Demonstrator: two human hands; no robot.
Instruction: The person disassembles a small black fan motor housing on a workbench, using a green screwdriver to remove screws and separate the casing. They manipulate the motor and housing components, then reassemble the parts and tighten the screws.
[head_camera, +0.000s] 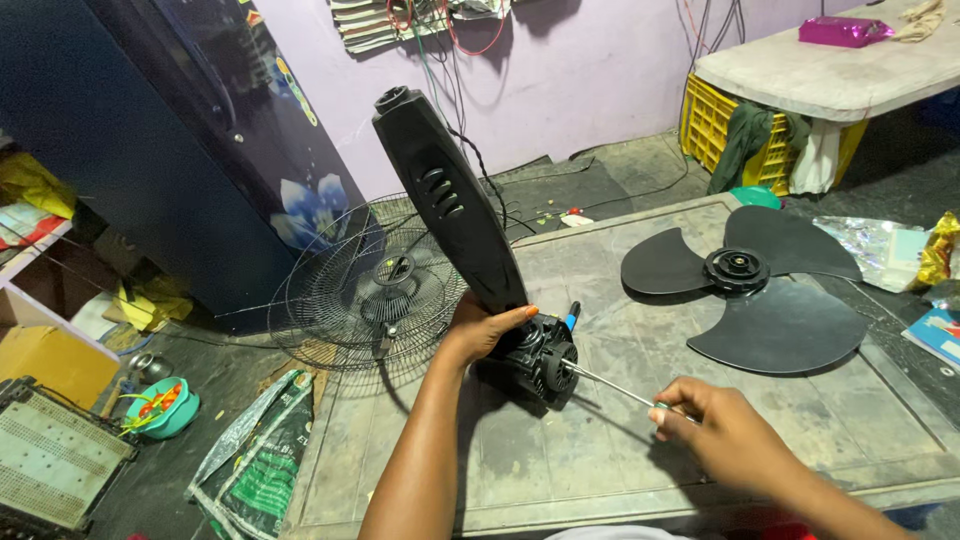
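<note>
— Grey worktable (800, 420), lilac wall behind. Where's the fan motor (540, 362)?
— Mid-table, clasped by the left hand (480, 330) (stand tilting up-left).
— Right hand (715, 425)?
— Closed on a screwdriver (615, 387), shaft running up-left into the motor; blade (750, 290) lies well apart.

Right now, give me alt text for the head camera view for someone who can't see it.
A left hand steadies a black fan motor housing on a grey table while the right hand drives a screwdriver into the motor. A detached three-blade fan blade lies on the table, and a wire fan guard rests beside it.
</note>
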